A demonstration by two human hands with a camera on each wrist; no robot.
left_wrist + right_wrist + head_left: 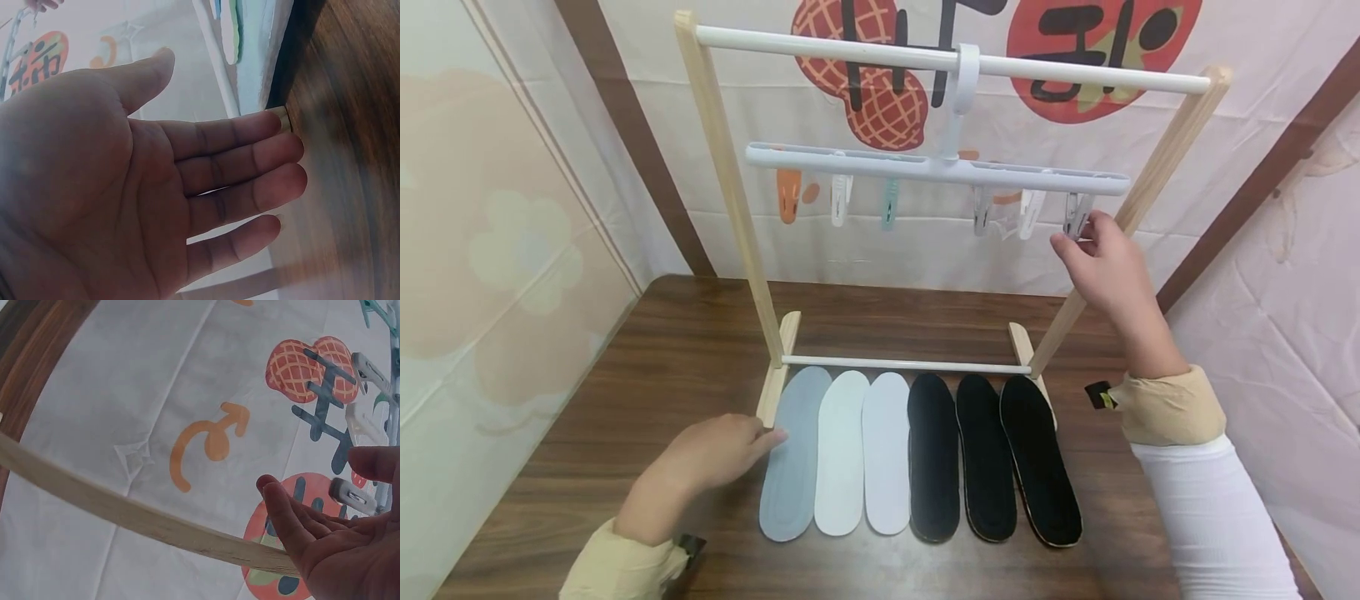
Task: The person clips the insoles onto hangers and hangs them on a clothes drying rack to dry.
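My right hand (1108, 271) is up at the rightmost clip (1072, 215) of a white clip hanger (880, 165). In the right wrist view a gap shows between thumb and fingers, with the grey-white clip (353, 495) beyond it; whether they touch it is unclear. Low over the table, my left hand (718, 450) has its thumb by a light grey insole (797, 458). Its fingers (250, 190) are extended and hold nothing. To the right of that insole lie two white insoles (841, 454) and three black insoles (934, 458), side by side.
The hanger hooks over the top bar of a wooden-sided rack (726, 175) on the brown table (617, 417). Other clips, including an orange one (787, 196) and a teal one (890, 204), dangle from it. Printed cloth (737, 225) stands behind.
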